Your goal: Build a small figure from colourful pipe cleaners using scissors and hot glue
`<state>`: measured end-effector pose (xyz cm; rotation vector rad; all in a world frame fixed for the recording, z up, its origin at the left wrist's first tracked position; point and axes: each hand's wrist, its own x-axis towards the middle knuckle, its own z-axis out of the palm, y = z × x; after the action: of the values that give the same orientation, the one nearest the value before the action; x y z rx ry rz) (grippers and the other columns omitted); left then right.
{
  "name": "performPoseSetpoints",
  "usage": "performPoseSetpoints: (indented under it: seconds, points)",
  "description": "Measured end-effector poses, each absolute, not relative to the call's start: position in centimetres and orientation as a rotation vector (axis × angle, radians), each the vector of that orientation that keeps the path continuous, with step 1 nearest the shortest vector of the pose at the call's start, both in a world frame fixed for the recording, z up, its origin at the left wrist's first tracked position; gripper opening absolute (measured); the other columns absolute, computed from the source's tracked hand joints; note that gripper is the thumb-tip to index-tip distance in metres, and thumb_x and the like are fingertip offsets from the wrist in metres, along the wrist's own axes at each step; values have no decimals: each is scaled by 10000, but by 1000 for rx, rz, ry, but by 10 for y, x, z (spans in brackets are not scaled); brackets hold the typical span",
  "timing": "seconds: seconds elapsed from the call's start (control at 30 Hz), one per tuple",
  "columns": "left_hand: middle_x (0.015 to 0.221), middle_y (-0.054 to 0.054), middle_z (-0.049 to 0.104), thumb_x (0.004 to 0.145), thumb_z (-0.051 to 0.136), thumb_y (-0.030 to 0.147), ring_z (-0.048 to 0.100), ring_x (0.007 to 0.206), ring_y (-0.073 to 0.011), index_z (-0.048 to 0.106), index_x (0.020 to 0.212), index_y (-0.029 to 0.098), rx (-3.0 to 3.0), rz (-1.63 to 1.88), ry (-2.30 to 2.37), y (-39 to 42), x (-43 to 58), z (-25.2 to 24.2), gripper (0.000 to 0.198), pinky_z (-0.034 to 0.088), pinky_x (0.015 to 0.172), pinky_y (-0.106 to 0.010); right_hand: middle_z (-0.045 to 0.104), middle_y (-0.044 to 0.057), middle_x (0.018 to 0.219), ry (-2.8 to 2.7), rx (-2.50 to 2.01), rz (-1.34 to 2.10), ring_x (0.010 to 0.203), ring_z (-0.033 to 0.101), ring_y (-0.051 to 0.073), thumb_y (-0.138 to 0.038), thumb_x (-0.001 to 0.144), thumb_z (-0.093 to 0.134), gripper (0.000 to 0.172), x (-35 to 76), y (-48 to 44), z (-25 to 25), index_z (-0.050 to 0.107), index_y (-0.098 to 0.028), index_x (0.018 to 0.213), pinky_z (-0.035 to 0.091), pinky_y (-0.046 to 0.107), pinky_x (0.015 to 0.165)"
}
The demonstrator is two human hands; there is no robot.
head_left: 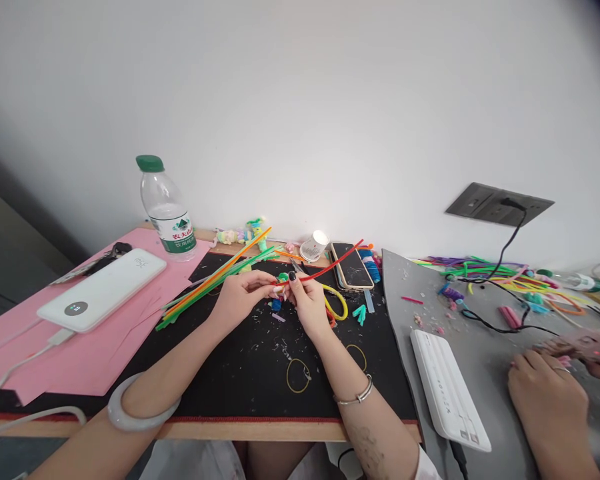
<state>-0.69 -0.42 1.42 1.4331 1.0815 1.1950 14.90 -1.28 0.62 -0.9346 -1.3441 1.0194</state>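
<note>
Near the middle of the black mat (230, 373), both hands meet over a red pipe cleaner (336, 261). My left hand (247, 290) pinches its lower end, where small coloured bits are partly hidden by the fingers. Thumb and fingers of my right hand (304, 297) grip it a little further along, and the free end rises to the upper right. Behind my left hand lies a bundle of orange and green pipe cleaners (205, 290). Yellow-handled scissors (337, 305) lie partly beneath my right hand. A teal pipe-cleaner piece (360, 315) rests to the right.
A water bottle (167, 213) and a white power bank (105, 290) stand on pink sheets at left. A paper cup (314, 245) and a phone (353, 267) are behind my hands. At right, a co-worker's hand (547, 393) is beside another power bank (449, 390) and a black cable.
</note>
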Motion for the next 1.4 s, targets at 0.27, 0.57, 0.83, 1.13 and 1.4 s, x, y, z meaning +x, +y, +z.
performPoseSetpoints:
  seconds: [0.27, 0.57, 0.83, 1.13, 1.4]
  points:
    - [730, -20, 740, 718, 679, 285, 691, 659, -195, 729, 748, 191, 1559, 1200, 1079, -6, -7, 19, 110, 571, 665, -293, 432, -28, 527, -1370, -938, 994, 451, 346, 84, -515, 868, 531, 465, 150, -13, 7, 561, -170, 557, 280, 241, 459]
    - [693, 6, 726, 742, 658, 259, 691, 665, -171, 712, 718, 197, 1657, 1166, 1107, -4, -12, 18, 86, 567, 659, -263, 477, -15, 534, -1393, -926, 1015, 443, 349, 76, -499, 874, 526, 469, 149, -12, 6, 566, -159, 553, 268, 239, 446]
    - [961, -71, 739, 652, 779, 287, 682, 908, -223, 682, 1005, 172, 1272, 1194, 920, -1, -8, 16, 384, 570, 767, -328, 454, -35, 535, -1249, -891, 1010, 430, 346, 72, -504, 859, 548, 403, 145, -14, 8, 553, -163, 645, 243, 226, 416]
    - [665, -2, 651, 771, 682, 414, 623, 614, -133, 658, 838, 166, 1302, 1107, 919, 0, -8, 13, 257, 524, 626, -264, 437, -33, 545, -1442, -926, 929, 466, 361, 88, -457, 909, 483, 387, 148, -15, 6, 543, -170, 657, 288, 238, 467]
    - [581, 31, 542, 800, 641, 417, 495, 529, -93, 538, 669, 169, 1360, 1161, 973, 0, -8, 10, 299, 408, 546, -224, 487, -7, 574, -1666, -997, 648, 532, 441, 116, -267, 911, 455, 330, 146, -19, 7, 521, -173, 602, 336, 252, 542]
